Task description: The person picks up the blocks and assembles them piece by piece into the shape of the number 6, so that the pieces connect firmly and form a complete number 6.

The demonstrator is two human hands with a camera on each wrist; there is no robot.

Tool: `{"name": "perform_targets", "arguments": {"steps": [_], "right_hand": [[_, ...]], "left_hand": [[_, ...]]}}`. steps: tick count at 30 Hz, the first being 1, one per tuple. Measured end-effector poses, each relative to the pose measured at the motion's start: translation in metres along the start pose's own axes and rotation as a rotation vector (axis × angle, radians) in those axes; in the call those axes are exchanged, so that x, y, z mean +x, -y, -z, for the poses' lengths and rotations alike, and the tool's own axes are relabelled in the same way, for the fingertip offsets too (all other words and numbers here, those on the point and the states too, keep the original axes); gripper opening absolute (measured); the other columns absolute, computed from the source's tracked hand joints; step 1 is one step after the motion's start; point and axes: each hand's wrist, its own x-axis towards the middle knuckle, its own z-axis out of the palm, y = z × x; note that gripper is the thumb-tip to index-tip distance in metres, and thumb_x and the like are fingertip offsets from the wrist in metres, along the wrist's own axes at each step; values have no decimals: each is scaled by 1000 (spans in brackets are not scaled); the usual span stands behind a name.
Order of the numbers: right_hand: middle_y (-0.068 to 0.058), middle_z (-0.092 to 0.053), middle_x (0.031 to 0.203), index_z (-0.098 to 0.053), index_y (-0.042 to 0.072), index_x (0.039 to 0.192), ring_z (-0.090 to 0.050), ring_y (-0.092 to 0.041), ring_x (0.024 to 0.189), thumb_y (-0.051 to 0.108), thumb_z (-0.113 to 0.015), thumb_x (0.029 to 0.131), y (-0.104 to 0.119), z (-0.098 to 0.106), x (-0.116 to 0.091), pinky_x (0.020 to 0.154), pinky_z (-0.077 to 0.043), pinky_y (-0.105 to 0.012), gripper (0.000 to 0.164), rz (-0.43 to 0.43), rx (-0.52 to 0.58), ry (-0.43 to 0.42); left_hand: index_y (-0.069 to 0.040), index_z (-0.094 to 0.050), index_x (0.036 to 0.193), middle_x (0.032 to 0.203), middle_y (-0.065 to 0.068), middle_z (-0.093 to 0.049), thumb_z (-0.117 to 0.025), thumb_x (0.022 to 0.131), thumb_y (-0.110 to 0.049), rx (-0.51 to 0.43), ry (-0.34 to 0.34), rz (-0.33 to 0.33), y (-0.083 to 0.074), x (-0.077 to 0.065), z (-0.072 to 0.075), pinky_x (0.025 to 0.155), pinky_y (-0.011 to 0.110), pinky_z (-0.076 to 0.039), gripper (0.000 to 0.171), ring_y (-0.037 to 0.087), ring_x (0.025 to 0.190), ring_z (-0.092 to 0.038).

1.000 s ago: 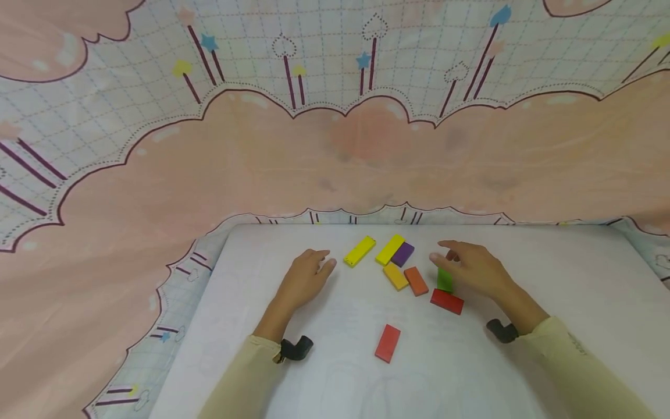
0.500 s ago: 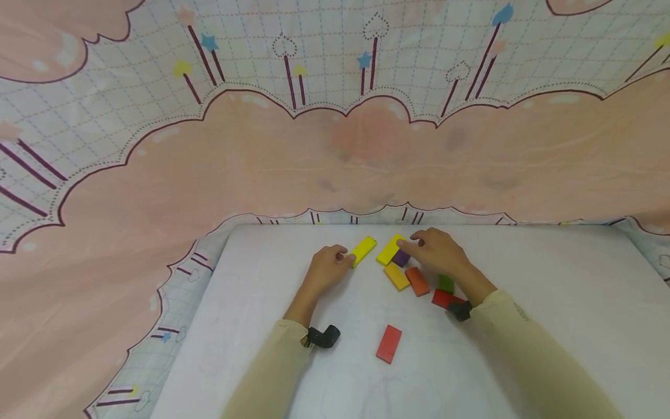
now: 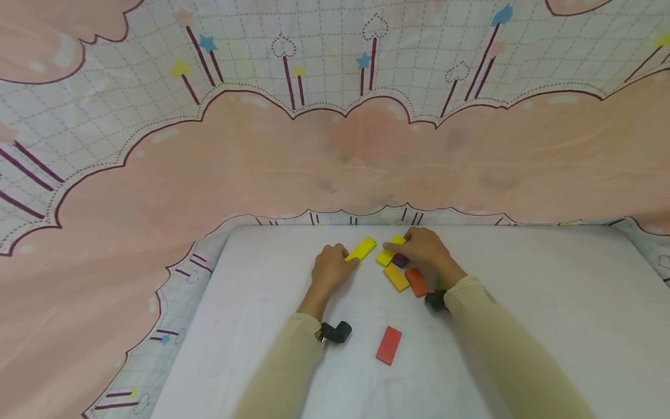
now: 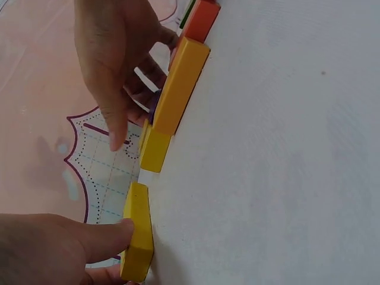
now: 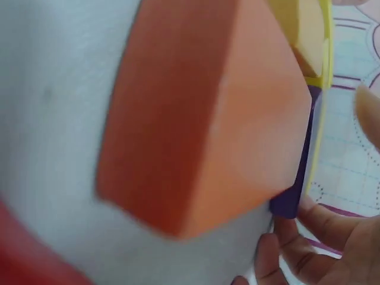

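My left hand [image 3: 330,266] pinches the near end of a long yellow block [image 3: 362,248]; in the left wrist view its thumb lies against the block's [image 4: 139,237] side. My right hand [image 3: 428,247] reaches over a second yellow block [image 3: 386,258] and the purple block [image 3: 400,261] touching it. In the right wrist view the fingers are at the end of the purple block [image 5: 291,190], while the thumb stands apart. Nearer me lie an amber block [image 3: 396,278] and an orange block [image 3: 417,282]. A green block [image 3: 440,283] is mostly hidden by the right wrist.
A lone red block [image 3: 389,345] lies on the white table [image 3: 293,384] between the forearms. Another red block is almost covered by the black camera [image 3: 435,301] on the right wrist. Behind the table hangs a patterned pink curtain [image 3: 293,169].
The left hand has moved right and forward and taken hold of the long yellow block. From above the green block, the right hand has moved left to the second yellow and purple blocks.
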Motion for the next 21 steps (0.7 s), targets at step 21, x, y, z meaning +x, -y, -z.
{"name": "perform_targets", "arguments": {"steps": [21], "right_hand": [[-14, -69, 107, -44, 11, 131, -63, -31, 95, 36, -87, 82, 22, -14, -13, 96, -41, -57, 69, 104, 116, -183]], "left_hand": [[-10, -54, 134, 97, 10, -64, -82, 81, -15, -182, 148, -1, 18, -24, 19, 77, 36, -55, 60, 24, 85, -59]]}}
